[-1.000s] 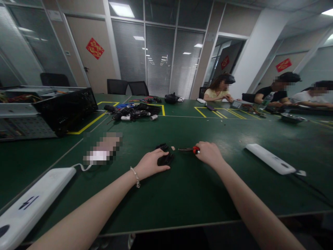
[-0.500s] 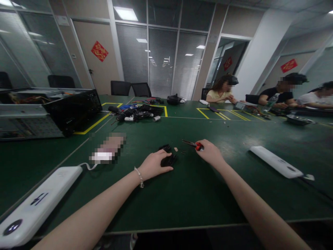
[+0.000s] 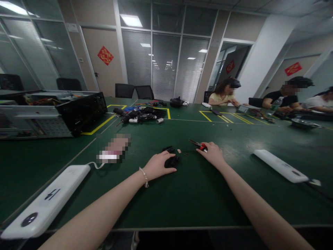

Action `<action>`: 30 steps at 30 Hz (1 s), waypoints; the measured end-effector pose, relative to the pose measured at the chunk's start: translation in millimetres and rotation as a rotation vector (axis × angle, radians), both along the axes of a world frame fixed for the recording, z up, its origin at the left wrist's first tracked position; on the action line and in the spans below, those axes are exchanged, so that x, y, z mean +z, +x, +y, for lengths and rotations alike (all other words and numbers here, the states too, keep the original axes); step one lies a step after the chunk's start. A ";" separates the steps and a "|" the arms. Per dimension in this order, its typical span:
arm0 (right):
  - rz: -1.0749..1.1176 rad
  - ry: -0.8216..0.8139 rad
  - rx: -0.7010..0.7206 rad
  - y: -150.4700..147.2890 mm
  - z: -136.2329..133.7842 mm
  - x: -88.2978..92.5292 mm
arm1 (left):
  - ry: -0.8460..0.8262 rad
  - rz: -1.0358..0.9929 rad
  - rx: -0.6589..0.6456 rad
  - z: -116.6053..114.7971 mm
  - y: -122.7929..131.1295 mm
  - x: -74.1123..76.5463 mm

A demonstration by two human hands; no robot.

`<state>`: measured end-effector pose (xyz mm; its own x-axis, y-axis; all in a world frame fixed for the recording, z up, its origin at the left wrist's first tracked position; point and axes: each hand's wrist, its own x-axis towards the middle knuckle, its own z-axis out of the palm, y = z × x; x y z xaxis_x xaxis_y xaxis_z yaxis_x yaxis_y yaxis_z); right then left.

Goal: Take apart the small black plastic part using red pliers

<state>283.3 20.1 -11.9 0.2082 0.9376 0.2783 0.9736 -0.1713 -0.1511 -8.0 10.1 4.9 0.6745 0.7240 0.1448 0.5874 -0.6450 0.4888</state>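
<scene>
My left hand lies on the table with thumb and fingers around a small black part; its exact kind I cannot make out. Another dark piece shows just beyond the fingers. In my right hand is a pair of pliers with red handles, jaws pointing left and held low over the table. Between the hands lie a small pale pinkish bit and tiny dark pieces. The palm and fingers hide part of the black part and of the plier handles.
White power banks lie at left and right; the left one is cabled to a blurred phone. An opened computer case stands far left. Cables and a drill are piled behind. Several people sit at the far right.
The view has shifted slightly, moving everything a little to the right. My right hand with the pliers has drawn slightly away from the pale bit. My left hand stays on the black part.
</scene>
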 end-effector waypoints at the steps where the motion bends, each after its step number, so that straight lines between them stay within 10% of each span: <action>1: 0.001 0.000 -0.018 0.0 0.7 -1.3 | 0.000 -0.003 -0.001 -0.1 -0.1 0.2; 30: -0.129 -0.032 0.055 -2.5 -2.1 -2.3 | 0.006 -0.039 -0.001 -0.7 -0.3 0.3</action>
